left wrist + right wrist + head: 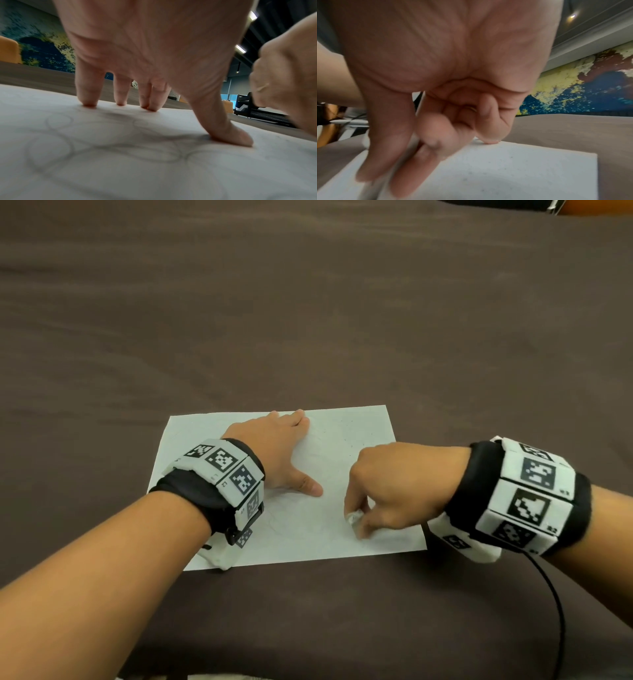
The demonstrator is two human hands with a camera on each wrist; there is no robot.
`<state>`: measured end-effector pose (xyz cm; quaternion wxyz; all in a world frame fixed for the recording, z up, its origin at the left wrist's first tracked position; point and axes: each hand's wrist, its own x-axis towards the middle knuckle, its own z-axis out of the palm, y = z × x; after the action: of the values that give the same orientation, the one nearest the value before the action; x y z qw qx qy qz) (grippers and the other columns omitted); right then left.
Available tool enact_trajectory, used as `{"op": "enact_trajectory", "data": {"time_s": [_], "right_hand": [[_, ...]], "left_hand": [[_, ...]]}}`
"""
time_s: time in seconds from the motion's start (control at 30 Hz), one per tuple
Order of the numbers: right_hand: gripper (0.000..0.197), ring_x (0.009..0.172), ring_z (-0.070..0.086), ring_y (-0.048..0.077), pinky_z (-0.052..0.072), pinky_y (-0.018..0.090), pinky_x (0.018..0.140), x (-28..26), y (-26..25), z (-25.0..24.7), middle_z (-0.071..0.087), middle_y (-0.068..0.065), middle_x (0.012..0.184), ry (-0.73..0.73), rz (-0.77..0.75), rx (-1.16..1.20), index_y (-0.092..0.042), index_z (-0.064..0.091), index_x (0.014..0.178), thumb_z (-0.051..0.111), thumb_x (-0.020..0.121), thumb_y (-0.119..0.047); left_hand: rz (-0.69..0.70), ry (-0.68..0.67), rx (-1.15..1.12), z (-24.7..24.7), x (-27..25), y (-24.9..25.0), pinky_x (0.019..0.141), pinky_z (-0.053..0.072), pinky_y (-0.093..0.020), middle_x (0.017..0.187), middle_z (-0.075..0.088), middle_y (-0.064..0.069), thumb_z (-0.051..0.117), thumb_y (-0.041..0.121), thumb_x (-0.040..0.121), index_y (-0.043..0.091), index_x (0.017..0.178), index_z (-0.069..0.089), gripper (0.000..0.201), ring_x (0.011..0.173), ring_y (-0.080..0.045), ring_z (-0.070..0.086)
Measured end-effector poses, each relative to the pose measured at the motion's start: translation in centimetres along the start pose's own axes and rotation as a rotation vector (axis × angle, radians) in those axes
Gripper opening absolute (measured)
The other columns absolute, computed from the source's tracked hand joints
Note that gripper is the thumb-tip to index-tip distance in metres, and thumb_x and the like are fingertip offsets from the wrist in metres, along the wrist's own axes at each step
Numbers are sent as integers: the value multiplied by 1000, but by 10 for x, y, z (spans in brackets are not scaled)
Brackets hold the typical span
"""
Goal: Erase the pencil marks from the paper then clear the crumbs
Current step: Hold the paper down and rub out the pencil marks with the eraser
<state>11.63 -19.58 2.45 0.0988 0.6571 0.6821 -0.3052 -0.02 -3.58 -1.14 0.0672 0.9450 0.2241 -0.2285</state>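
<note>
The left hand (pixel 279 451) lies released, fingers straight, pressing the paper (pixel 370 429) flat on the brown desk (pixel 308 320). Just right of it, the right hand (pixel 394 484) pinches a white eraser (pixel 352 517) in its grip against the sheet, with faint looping pencil marks (pixel 120 151) under the left palm and dark crumbs (pixel 511 157) beyond the right fingertips.

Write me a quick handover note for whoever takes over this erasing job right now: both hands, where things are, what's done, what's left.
Left hand: flat, fingers spread, pressing the paper down on the brown table.
Right hand: pinches a small white eraser against the sheet's near right part.
Done: the far right part of the paper looks mostly rubbed out; dark crumbs are scattered there.
Left: looping pencil marks remain under and near the left hand, so keep erasing there. Then sweep the crumbs off the sheet; none cleared yet.
</note>
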Motion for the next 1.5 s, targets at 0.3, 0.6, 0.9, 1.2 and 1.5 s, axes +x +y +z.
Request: {"op": "enact_trajectory", "data": {"time_s": [0.3,0.6,0.9,1.2,1.5], "right_hand": [[17,84,67,23,59,42,77,30,29,-33,75,-4,93,276,202,-17,-22,77,94,67,90,-35],[14,86,66,25,50,31,67,63,37,-58,73,-4,91,394,286,0,-27,78,98,64,94,-28],[20,86,67,33,53,36,69,90,35,-68,74,6,92,369,315,-75,-18,78,94,59,90,-26],[18,67,48,29,39,34,58,82,30,-60,62,7,74,292,240,-224,-9,71,84,56,89,-19],[22,79,65,32,47,32,63,91,32,-71,72,7,88,346,263,-206,-16,76,92,56,91,-25]], "left_hand": [[2,46,-59,0,-4,-9,111,36,-41,164,5,15,63,81,67,25,155,15,115,149,-13,17],[-18,20,-52,0,-4,-12,108,39,-47,164,5,15,61,83,67,26,155,12,115,150,-18,14],[-17,3,-63,1,-4,-13,110,34,-48,164,-1,18,61,81,69,27,157,6,117,152,-19,6],[-13,1,-67,3,-2,-14,113,31,-49,164,-1,17,61,82,69,27,157,6,117,152,-19,5],[-9,-4,-61,2,-3,-14,113,32,-48,164,-3,17,59,82,69,27,157,4,118,152,-19,4]]}}
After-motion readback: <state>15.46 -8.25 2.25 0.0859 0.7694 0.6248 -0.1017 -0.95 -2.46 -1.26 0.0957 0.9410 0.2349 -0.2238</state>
